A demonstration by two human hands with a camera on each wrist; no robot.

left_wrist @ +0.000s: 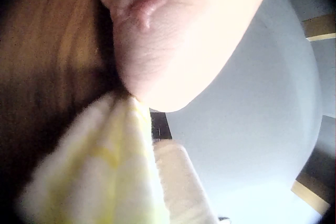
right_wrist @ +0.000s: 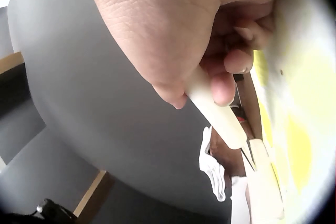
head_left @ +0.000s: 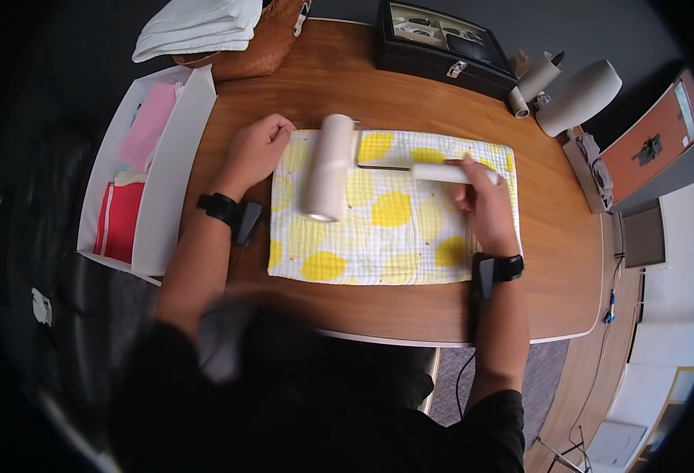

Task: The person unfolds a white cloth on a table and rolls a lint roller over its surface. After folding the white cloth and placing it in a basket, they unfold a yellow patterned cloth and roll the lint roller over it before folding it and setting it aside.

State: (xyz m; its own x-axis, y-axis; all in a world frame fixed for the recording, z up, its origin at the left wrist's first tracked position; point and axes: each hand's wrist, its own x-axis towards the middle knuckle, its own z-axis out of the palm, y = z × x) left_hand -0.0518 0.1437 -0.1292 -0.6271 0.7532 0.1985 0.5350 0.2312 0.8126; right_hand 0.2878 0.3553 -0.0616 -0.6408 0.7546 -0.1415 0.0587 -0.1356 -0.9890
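A white quilted cloth (head_left: pixel 394 211) printed with yellow lemons lies folded flat on the wooden table, with small dark specks scattered over it. My right hand (head_left: pixel 489 211) grips the white handle of a lint roller (head_left: pixel 331 167), thumb and fingers curled round it. The wide pale roll lies over the left part of the cloth, blurred at its edges. At the cloth's far left corner, my left hand (head_left: pixel 258 151) is curled and holds the edge. In the left wrist view the cloth (left_wrist: pixel 105 166) draws into folds right at that hand (left_wrist: pixel 168 40); the fingertips are hidden.
Left of the cloth stands a white box (head_left: pixel 175 150) with pink and red folded fabric. Behind it, white folded towels (head_left: pixel 197 30) lie on a brown woven bag (head_left: pixel 272 47). A black glass-topped case (head_left: pixel 441 59) and a white vase (head_left: pixel 579 98) stand at the back.
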